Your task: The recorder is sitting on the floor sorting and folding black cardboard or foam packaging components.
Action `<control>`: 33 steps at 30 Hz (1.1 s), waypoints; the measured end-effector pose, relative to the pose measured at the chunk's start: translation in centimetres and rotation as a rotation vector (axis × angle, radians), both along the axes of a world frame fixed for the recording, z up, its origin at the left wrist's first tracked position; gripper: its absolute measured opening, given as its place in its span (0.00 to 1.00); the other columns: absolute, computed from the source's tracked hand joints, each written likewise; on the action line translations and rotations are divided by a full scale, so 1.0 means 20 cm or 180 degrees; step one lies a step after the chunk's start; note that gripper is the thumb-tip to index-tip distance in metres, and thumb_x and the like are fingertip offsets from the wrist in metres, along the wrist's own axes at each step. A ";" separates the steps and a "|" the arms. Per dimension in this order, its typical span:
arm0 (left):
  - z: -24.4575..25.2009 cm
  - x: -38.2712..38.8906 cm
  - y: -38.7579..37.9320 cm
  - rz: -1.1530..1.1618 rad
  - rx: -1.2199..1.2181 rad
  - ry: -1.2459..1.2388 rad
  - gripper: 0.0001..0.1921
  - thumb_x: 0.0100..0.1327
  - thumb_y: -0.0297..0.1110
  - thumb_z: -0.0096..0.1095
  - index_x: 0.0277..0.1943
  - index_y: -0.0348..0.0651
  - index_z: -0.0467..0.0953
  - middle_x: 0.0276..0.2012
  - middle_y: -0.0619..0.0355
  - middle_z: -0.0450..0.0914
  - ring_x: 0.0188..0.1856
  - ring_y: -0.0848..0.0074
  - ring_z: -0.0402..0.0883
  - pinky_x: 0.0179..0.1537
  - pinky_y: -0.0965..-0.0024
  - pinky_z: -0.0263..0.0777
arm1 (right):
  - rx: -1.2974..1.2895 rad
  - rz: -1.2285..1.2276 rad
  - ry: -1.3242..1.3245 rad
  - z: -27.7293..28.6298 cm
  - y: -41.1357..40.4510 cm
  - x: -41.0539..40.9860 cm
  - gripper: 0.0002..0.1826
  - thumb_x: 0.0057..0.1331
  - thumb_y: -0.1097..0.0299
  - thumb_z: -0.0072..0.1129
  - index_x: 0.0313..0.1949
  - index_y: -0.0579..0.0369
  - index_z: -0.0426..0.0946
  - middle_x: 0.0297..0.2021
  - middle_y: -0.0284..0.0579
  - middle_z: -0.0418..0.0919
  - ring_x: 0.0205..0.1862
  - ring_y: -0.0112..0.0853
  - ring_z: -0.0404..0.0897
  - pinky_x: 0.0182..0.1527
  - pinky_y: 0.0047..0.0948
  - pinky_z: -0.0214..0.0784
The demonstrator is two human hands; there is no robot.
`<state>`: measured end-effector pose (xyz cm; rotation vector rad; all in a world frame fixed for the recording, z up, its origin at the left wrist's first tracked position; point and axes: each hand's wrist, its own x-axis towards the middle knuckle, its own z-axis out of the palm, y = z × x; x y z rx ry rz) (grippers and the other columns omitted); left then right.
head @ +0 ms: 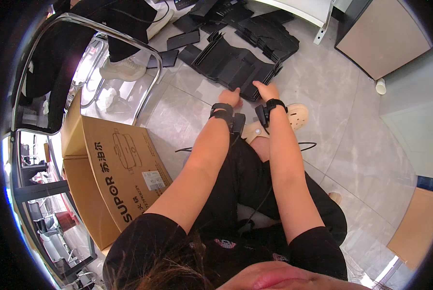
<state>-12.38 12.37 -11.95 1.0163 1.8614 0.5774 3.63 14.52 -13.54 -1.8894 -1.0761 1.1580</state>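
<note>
A stack of black, creased flat box sheets [234,59] lies on the tiled floor in front of me, its layered edges fanned at both ends. My left hand [231,98] grips the near edge of the stack, thumb on top and fingers partly hidden below. Just to the right, my right hand [267,90] holds the near right corner, its thumb also on top. Both wrists wear black straps with small devices and cables.
More black sheets [267,34] and flat black boxes [184,40] lie beyond the stack. At left stand an open cardboard carton [129,156] and a chrome-framed chair [155,58], near another person's shoe [124,69]. A paper cup [380,87] lies by a cabinet [383,36].
</note>
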 end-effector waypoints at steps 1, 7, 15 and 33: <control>0.03 0.01 -0.01 -0.0291 0.0134 0.0563 0.22 0.63 0.48 0.57 0.30 0.31 0.80 0.26 0.47 0.83 0.28 0.63 0.84 0.38 0.61 0.78 | -0.0175 0.0256 0.0157 -0.03 0.00 0.01 0.35 0.51 0.47 0.63 0.43 0.73 0.77 0.43 0.68 0.79 0.50 0.53 0.77 0.51 0.41 0.67; 0.17 0.16 -0.06 -0.0719 0.1388 0.2523 0.20 0.53 0.40 0.62 0.46 0.39 0.77 0.47 0.44 0.78 0.59 0.54 0.71 0.59 0.50 0.62 | -0.0371 0.0167 0.0101 -0.10 0.03 0.04 0.31 0.54 0.50 0.58 0.40 0.73 0.78 0.42 0.69 0.78 0.48 0.55 0.77 0.51 0.41 0.68; 0.02 0.18 0.05 -0.1479 0.3019 0.2702 0.28 0.52 0.35 0.62 0.58 0.41 0.70 0.63 0.47 0.65 0.69 0.52 0.56 0.66 0.47 0.50 | -0.0351 0.0241 -0.0383 -0.04 0.01 0.05 0.29 0.57 0.51 0.51 0.40 0.73 0.78 0.42 0.71 0.77 0.49 0.57 0.76 0.53 0.44 0.66; 0.02 -0.01 0.14 -0.1032 0.2094 0.1123 0.19 0.52 0.41 0.63 0.42 0.36 0.82 0.46 0.45 0.82 0.50 0.57 0.79 0.52 0.62 0.71 | -0.0187 -0.0238 -0.0881 0.16 -0.05 0.04 0.29 0.58 0.51 0.53 0.41 0.72 0.78 0.43 0.69 0.78 0.49 0.58 0.76 0.53 0.46 0.66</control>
